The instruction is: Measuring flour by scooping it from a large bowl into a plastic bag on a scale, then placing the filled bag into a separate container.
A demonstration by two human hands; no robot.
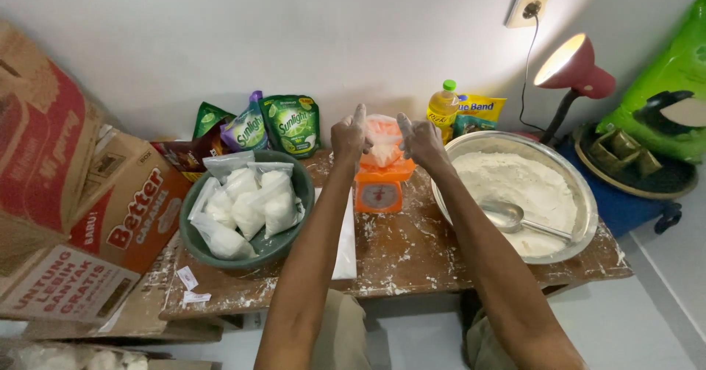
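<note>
Both hands raised over the middle of the tabletop, flour-dusted. Left hand and right hand each pinch a top corner of a small clear plastic bag part-filled with white flour; both grips closed on the bag's mouth, thumbs up. Bag hangs upright between the hands, long axis vertical, directly above the pan of the orange kitchen scale, just at or touching it; cannot tell which. Neither hand is nearer. Steel bowl of flour with a metal scoop to the right; green basin of filled bags to the left.
</note>
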